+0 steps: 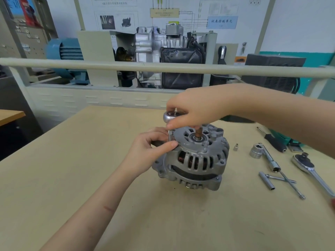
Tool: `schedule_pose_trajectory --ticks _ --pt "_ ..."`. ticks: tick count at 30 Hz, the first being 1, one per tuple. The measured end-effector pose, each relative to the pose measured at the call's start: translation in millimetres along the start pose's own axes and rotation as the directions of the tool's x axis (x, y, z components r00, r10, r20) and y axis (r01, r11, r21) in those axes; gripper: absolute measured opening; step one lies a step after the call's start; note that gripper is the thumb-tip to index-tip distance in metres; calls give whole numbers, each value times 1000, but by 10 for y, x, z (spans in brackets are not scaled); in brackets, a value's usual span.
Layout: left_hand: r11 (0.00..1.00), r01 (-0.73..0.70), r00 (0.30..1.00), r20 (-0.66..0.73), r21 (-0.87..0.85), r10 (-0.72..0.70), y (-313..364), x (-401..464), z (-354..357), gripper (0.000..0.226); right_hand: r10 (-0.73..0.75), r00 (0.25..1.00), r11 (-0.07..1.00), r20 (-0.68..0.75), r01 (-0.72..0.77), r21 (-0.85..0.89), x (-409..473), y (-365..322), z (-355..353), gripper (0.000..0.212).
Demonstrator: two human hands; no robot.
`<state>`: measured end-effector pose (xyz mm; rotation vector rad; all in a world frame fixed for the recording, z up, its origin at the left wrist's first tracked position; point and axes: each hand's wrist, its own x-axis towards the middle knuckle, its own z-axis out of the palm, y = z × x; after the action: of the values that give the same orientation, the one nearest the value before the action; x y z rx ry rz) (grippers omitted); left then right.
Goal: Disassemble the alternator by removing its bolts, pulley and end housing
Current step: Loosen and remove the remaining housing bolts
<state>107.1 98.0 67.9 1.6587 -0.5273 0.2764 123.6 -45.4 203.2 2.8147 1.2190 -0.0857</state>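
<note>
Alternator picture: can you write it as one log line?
step: loosening bolt | grey metal alternator upright on table | right hand grips small silver ratchet | left hand steadies housing | spare tools right

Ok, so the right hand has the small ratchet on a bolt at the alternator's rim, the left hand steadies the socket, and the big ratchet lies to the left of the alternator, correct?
Not quite. The head view shows the big ratchet lying on the table to the right of the alternator, not the left. The rest holds: the right hand grips the small ratchet over a bolt at the rim, and the left hand pinches the socket below it.
</note>
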Motion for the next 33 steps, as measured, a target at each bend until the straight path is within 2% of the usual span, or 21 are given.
schedule_pose_trajectory --ticks 5,8,11,14,17,19,21,23,26,29,32,33 --pt "995 57 993 102 86 -65 -15 -4 -87 28 -159 987 987 24 159 -16 -114 55 -13 6" --pt "991 49 990 124 123 -64 -2 -10 -91 31 -238 971 969 22 239 -68 -115 72 -40 19" --pt "992 55 984 164 116 -74 15 15 -108 25 -244 969 968 47 246 -54 -115 77 -78 6" --pt "996 69 985 155 57 -77 16 18 -96 21 -182 982 979 48 186 -80 -105 82 -128 29" --pt "1000 12 998 61 28 -13 -13 -13 -32 26 -85 996 977 23 88 -197 -50 46 -84 46" --pt "1000 15 1000 25 23 -15 -27 -25 -10 22 -39 999 984 -6 37 -176 -5 6 -36 55" --pt "999 31 999 37 16 -32 -21 -24 -18 17 -67 998 983 -18 63 -173 13 -17 -35 49" --pt "999 41 996 81 19 -42 -3 -14 -53 17 -125 992 973 27 128 -192 -14 -15 -86 29" --pt "997 77 986 147 19 -79 21 -4 -99 18 -170 982 977 86 179 -114 -102 13 -129 2" --pt "995 95 989 112 15 -96 38 -14 -91 20 -177 982 975 72 185 -122 -96 15 -95 21" --pt "997 81 996 47 -6 -81 32 -26 -42 21 -173 984 958 41 178 -226 -28 -15 -87 12" --pt "997 72 997 30 -8 -72 25 -24 -24 21 -146 989 951 17 146 -272 -14 -14 -83 22"
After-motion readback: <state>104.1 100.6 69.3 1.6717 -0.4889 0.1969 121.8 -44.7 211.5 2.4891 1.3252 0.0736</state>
